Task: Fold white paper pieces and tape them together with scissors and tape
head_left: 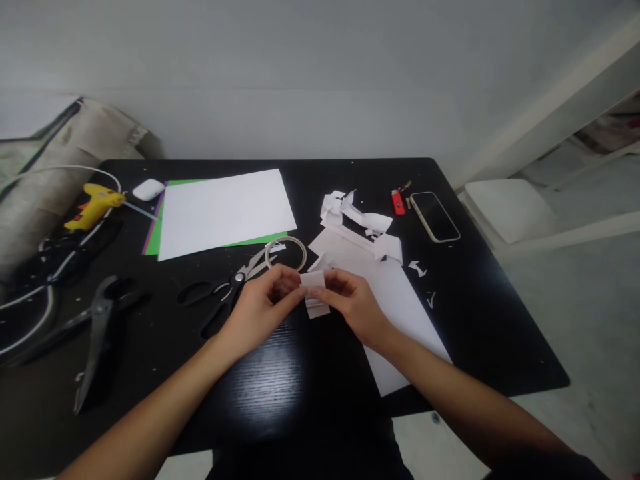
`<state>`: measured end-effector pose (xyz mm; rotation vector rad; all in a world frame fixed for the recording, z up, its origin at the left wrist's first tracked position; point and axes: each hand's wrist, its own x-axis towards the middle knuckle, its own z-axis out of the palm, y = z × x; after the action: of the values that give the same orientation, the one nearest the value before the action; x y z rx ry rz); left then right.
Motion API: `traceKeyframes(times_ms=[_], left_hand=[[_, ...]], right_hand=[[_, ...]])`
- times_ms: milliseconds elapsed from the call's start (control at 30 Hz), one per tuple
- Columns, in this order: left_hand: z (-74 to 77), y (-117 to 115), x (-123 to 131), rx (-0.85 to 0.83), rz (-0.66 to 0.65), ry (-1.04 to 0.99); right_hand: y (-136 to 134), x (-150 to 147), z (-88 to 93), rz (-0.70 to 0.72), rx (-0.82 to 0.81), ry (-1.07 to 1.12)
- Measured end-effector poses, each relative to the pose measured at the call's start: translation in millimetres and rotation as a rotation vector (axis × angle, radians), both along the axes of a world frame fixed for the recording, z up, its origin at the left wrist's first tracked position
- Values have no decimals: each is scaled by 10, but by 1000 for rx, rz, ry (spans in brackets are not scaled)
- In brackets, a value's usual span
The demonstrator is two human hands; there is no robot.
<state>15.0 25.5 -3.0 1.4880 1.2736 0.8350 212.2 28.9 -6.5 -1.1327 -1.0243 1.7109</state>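
Observation:
A small folded piece of white paper (315, 293) is held between both hands just above the black table (280, 387). My left hand (263, 303) pinches its left edge with fingers closed. My right hand (353, 300) grips its right side, fingers curled round it. Under my right hand lies a larger white sheet (400, 307). Scissors (225, 293) lie open just left of my left hand, and a roll of clear tape (286, 252) sits right behind the hands.
A white sheet (225, 210) on green and purple paper lies at the back. Paper scraps (360, 223), a red lighter (397, 201) and a phone (435, 217) are back right. Yellow glue gun (95, 203), white case (149, 189), pliers (100, 327) and cables lie left.

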Motion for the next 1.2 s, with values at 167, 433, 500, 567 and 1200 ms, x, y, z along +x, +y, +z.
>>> traceKeyframes(times_ms=[167,433,500,567,1200], left_hand=[[74,33,-101,90,24,132],[190,118,-249,127,41,141],[166,73,-162,109,-3,72],[127,25,-69,90,-40,13],[44,-31,19,107,56,-140]], right_hand=[[6,10,-22,-65,26,-31],[-9,-6,13,-81,164,-37],[-21,-13,18,-63,210,-58],[-36,-16,20,-44,244,-89],[-94,17,1,-87,399,-218]])
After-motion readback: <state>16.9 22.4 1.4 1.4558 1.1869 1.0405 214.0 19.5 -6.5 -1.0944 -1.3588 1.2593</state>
